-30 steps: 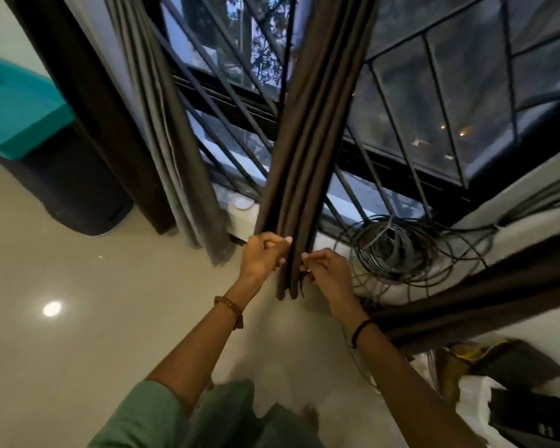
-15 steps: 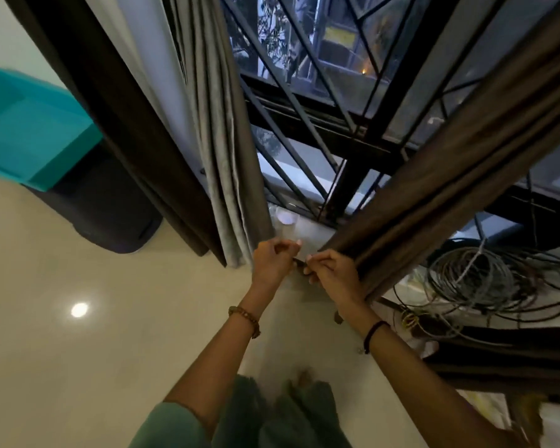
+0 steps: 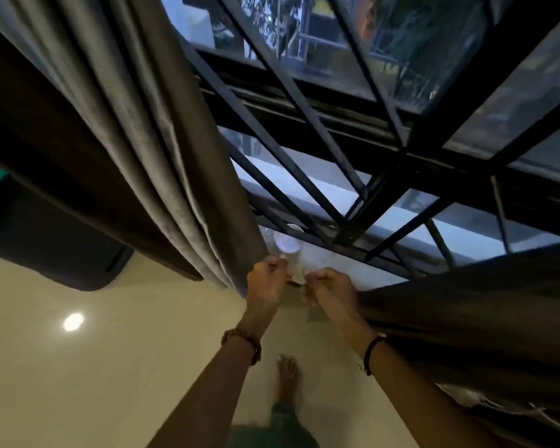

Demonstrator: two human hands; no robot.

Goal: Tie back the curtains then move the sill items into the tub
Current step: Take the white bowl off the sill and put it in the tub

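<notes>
Both hands sit close together in front of the window sill (image 3: 337, 263), the left hand (image 3: 265, 282) and right hand (image 3: 330, 289) each with fingers curled, pinching an end of a thin dark strip (image 3: 296, 285) stretched between them. The grey curtain (image 3: 175, 156) hangs just left of the left hand, and the brown curtain (image 3: 466, 312) runs away to the right from the right hand. A pale cup (image 3: 286, 244) stands on the sill just beyond the hands, near the window grille (image 3: 353, 202).
</notes>
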